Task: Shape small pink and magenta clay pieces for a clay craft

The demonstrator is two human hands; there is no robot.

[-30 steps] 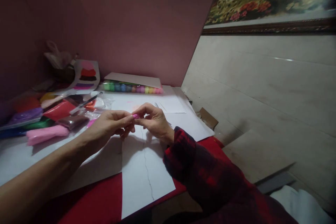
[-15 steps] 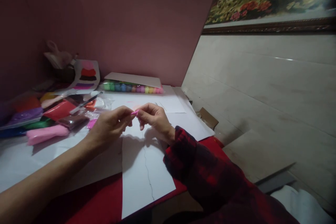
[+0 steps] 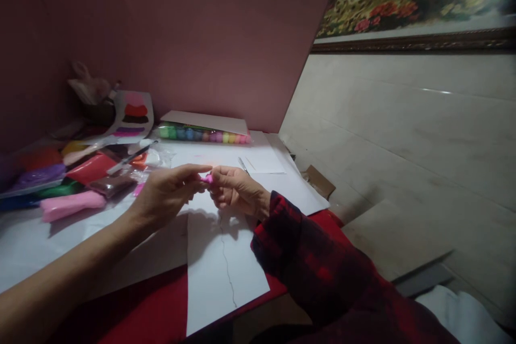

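A small piece of bright pink clay (image 3: 207,178) is pinched between the fingertips of both hands, above the white paper. My left hand (image 3: 165,193) grips its left side with thumb and fingers. From the right, my right hand (image 3: 239,188) holds the other side, its fingers curled below. Under the hands lies a white sheet (image 3: 217,274) with a wavy dark line drawn down it. Part of that line is in the hands' shadow.
Several colored clay packets (image 3: 72,207) are heaped at the left. A long pack of colored clay tubs (image 3: 201,134) sits at the back. Behind the right hand lies a pen (image 3: 243,165). A color-swatched sheet (image 3: 147,110) leans at the back left.
The fingers have shifted around the pink clay, which now looks thicker and shows more. My right hand's lower fingers have curled in. The pen behind it is more exposed.
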